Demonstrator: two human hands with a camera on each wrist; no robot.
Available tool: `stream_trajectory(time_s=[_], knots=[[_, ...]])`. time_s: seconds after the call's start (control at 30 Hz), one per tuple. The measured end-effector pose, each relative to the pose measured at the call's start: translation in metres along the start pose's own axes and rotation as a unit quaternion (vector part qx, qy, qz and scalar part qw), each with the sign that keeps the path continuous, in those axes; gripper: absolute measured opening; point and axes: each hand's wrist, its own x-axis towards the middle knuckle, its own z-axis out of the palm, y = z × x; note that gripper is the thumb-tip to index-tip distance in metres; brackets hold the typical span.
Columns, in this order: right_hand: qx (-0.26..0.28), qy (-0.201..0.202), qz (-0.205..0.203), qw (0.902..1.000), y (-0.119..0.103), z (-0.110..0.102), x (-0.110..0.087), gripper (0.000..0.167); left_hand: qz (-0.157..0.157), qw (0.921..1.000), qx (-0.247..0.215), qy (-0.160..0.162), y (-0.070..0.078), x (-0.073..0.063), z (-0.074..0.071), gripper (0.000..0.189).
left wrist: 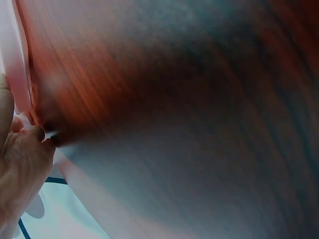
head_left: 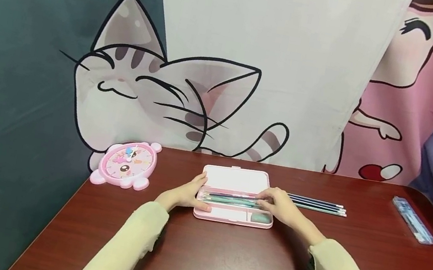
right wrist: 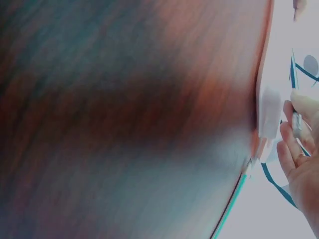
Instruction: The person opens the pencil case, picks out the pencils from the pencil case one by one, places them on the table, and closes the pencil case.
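Note:
A pink pencil case [head_left: 236, 179] lies open on the table, its white-lined lid folded back. Several green and dark pencils [head_left: 228, 200] lie in its long compartment, and a grey-green block [head_left: 260, 218] sits in the front right one. My left hand [head_left: 186, 193] grips the case's left end, thumb over the front tray and fingers at the back. Over the right end of the case, my right hand [head_left: 279, 206] pinches a pencil [right wrist: 293, 74] near its metal-banded end; thumb and fingertips meet on it in the right wrist view.
Several more pencils [head_left: 319, 205] lie on the table [head_left: 237, 264] right of the case. A pink animal-shaped clock [head_left: 127, 165] is at the back left, and a clear blue-tinted pack [head_left: 413, 221] at the far right. A cartoon-printed curtain [head_left: 318, 51] hangs behind.

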Motion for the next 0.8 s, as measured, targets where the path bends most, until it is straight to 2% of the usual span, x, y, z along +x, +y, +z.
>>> stream_trajectory(time_s=[0.13, 0.3, 0.6, 0.8], knots=[[0.019, 0.039, 0.001, 0.999, 0.005, -0.007, -0.005, 0.009, -0.002, 1.0, -0.001, -0.003, 0.0, 0.001, 0.001, 0.1], [0.013, 0.077, 0.022, 0.9967, 0.014, -0.022, -0.017, 0.009, -0.005, 0.9999, -0.013, -0.005, 0.002, 0.001, 0.001, 0.101], [-0.019, 0.115, 0.042, 0.9924, 0.042, -0.05, -0.048, 0.008, 0.005, 0.9999, -0.009, -0.002, 0.001, -0.001, 0.0, 0.099], [-0.027, 0.128, 0.07, 0.989, 0.061, -0.068, -0.071, 0.009, 0.005, 1.0, -0.003, -0.001, 0.001, 0.0, 0.0, 0.1]])
